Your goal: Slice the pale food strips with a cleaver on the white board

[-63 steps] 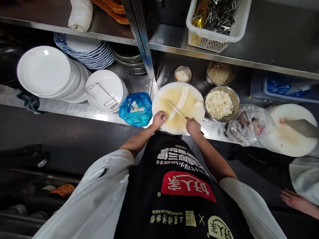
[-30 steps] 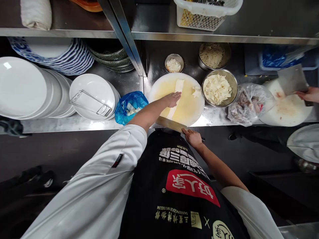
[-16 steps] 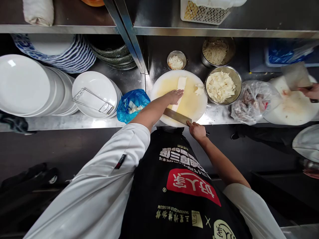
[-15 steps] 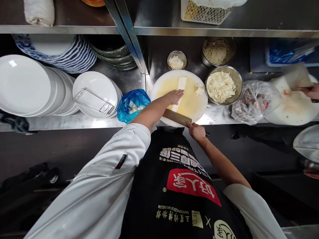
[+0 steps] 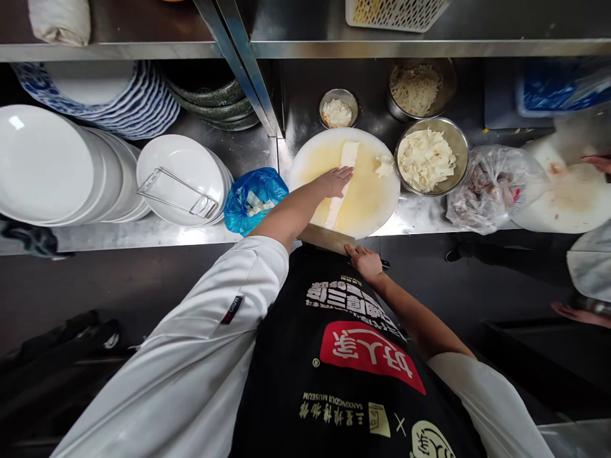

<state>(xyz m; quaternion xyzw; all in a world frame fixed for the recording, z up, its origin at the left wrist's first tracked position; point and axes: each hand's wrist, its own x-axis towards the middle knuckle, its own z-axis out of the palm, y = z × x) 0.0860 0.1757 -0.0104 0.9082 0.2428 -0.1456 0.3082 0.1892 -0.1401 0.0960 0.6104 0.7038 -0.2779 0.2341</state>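
Note:
My left hand (image 5: 338,180) lies flat, fingers stretched out, across a long pale strip of food (image 5: 335,210) on a round white cutting board (image 5: 301,158) with a yellowed middle. The strip's kind I cannot tell. In my right hand (image 5: 365,262) is the handle of a cleaver (image 5: 328,239). Its broad blade is at the board's near edge, close to my apron and a little apart from the strip's near end. A few cream-coloured thin pieces (image 5: 384,166) rest at the board's right side.
Right of the board stand a steel bowl of pale slices (image 5: 426,160), a bowl of shreds (image 5: 415,90) and a plastic bag (image 5: 496,187). A blue bag (image 5: 255,197) and stacked plates (image 5: 179,175) are left. A co-worker's hand (image 5: 596,163) is far right; a shelf edge (image 5: 382,49) runs above.
My right hand has drawn the cleaver back toward my body and slightly left, away from the strip. My left hand stays flat on the strip. The view has shifted a little.

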